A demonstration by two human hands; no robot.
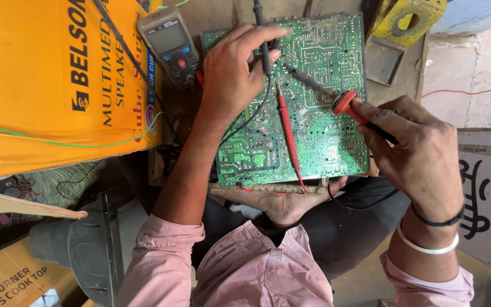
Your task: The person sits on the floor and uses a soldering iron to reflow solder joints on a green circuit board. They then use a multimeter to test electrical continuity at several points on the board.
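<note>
A person in a pink shirt works over a large green printed circuit board point(308, 113) lying solder side up, propped between the counter edge and a bare foot point(291, 204) beneath its near edge. The left hand point(234, 68) is closed in a pinch around a slim black meter probe point(263, 45), its tip pressed to the board's upper left area; a red meter probe point(286, 131) lies loose across the board's middle. The right hand point(416, 148) wraps a firm grip around a soldering iron with a red collar and black handle point(345, 103), its metal tip slanting toward the same spot as the black probe. A grey handheld multimeter point(171, 42) rests just beside the board's top left corner, against a big orange cardboard box point(58, 85). Done well, this calls for a steady board, the iron's tip kept on one joint only, and both probe leads held away from the hot shaft.
</note>
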